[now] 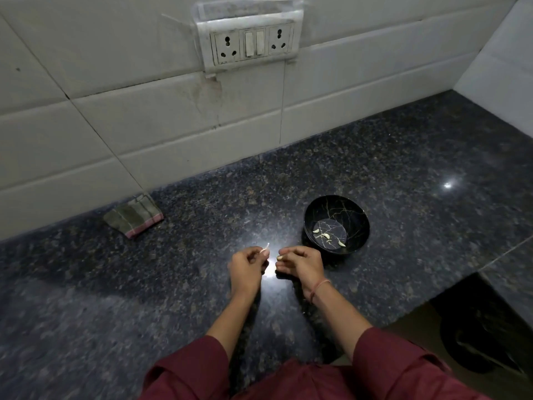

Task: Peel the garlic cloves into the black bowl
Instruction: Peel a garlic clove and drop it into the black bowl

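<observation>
While you work at lower centre of the frame, your right hand (300, 262) pinches a garlic clove (279, 257) at curled fingertips; your left hand (247, 265) pinches a sliver of skin (266, 248), held apart, probably to keep peel clear. The black bowl (357, 223) sits just right of your hands for short drops, peeled cloves (326, 236) inside. A cloth (134, 216) lies at left.

A single view is being supplied. The scene is being recorded by a wide-angle head-worn camera, which is being pointed forward and down, near the dark speckled granite countertop (144, 284); the white tiled wall (115, 125) is being framed above.
</observation>
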